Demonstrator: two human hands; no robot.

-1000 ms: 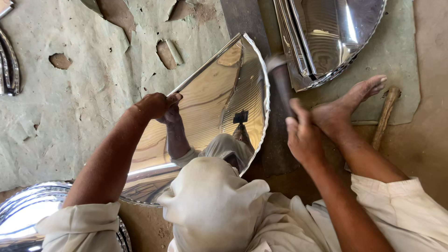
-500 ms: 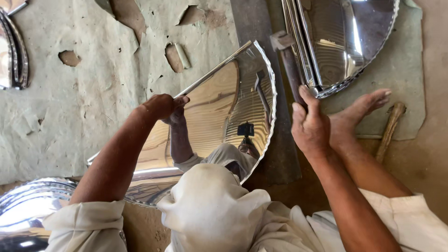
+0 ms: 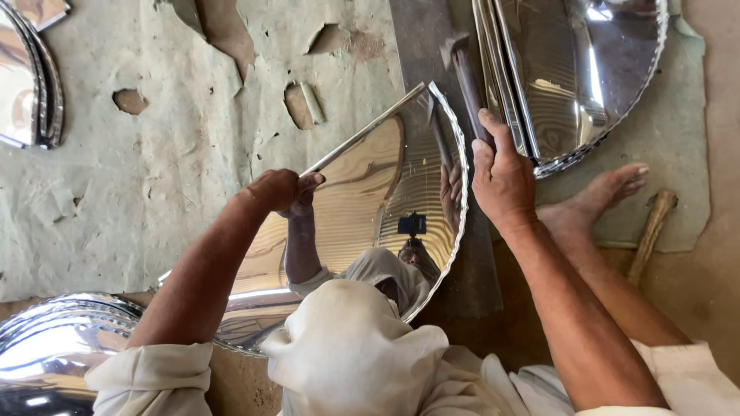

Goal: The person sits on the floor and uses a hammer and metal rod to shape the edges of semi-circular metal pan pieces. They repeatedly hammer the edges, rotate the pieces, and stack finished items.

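A shiny half-round metal plate (image 3: 370,200) with a scalloped rim stands tilted in front of me and mirrors my arms. My left hand (image 3: 281,189) grips its straight upper edge. My right hand (image 3: 501,173) is closed around the dark handle of a hammer (image 3: 466,81), which lies along a dark wooden plank (image 3: 432,46) just right of the plate. A bare foot (image 3: 597,200) rests to the right of that hand.
Another stack of half-round mirror plates (image 3: 578,69) lies at top right on a worn green mat (image 3: 154,169) with torn holes. More plates sit at top left (image 3: 31,85) and bottom left (image 3: 54,354). A wooden stick (image 3: 651,231) lies at right.
My right hand has moved up from near the foot and closed on the hammer handle. The left hand has kept its hold on the tilted plate.
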